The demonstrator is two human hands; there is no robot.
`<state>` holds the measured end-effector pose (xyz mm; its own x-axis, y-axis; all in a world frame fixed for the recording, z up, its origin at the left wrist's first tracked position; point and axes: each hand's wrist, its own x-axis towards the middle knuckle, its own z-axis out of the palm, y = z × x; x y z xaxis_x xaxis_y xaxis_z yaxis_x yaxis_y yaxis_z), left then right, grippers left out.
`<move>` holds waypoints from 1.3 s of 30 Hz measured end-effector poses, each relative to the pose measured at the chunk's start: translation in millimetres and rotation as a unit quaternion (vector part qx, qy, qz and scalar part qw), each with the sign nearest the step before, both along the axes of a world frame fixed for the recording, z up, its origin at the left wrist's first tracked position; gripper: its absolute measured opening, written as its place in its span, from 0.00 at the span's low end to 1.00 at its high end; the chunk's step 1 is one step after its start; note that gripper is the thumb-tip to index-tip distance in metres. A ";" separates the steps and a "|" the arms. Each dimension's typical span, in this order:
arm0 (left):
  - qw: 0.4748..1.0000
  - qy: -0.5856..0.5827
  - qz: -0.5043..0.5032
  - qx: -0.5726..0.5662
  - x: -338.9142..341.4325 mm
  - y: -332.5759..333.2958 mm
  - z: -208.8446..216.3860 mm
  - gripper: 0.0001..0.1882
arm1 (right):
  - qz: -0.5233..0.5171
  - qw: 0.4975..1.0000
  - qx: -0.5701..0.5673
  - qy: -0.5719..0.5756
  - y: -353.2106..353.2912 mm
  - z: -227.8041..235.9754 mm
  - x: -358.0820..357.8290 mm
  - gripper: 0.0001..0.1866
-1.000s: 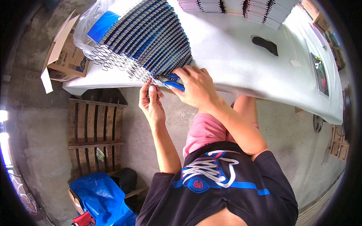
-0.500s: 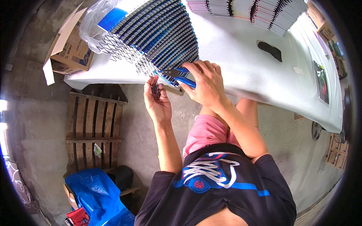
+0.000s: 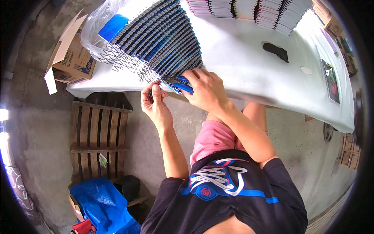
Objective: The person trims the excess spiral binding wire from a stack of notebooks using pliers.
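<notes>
My right hand is wrapped round blue-handled cutting pliers, whose dark jaws point left at the near corner of a fanned stack of spiral-bound notebooks. Just left of the jaws, my left hand is closed, thumb and fingertips pinched at a wire end. Dark bits of wire show between its fingers. Long loose ends of black binding wire stick out from the stack's left side in a wavy mesh. Exactly where the jaws meet the wire is too small to tell.
The notebooks lie on a white-covered table. More notebooks stand along its far side. An open cardboard box and clear plastic are at the left. A dark flat piece lies rightward; a wooden pallet stands below left.
My left fingers have closed round the wire bits that lay in the open palm, and that hand has shifted slightly left. The pliers have moved a little left and down.
</notes>
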<state>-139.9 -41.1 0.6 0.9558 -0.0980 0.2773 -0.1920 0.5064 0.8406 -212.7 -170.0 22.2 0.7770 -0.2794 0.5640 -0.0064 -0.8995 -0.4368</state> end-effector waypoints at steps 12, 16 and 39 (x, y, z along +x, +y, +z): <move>0.994 0.087 -0.049 -0.033 -5.0 14.7 4.4 0.11 | 0.067 0.987 0.148 0.019 -34.5 -15.3 -16.2 0.18; 0.984 0.149 -0.072 -0.058 -2.8 44.7 -7.2 0.11 | 0.025 0.985 0.169 -0.001 -64.1 -29.9 -40.4 0.18; 0.979 -0.157 -0.033 -0.124 162.4 25.5 183.7 0.29 | -0.133 0.988 -0.061 0.057 -81.4 -64.7 -61.5 0.26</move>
<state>22.5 -15.5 184.3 0.8130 -0.0502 0.5801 -0.3812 0.7073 0.5953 -274.2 -251.5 -42.5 0.7458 -0.4179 0.5189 -0.2925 -0.9051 -0.3085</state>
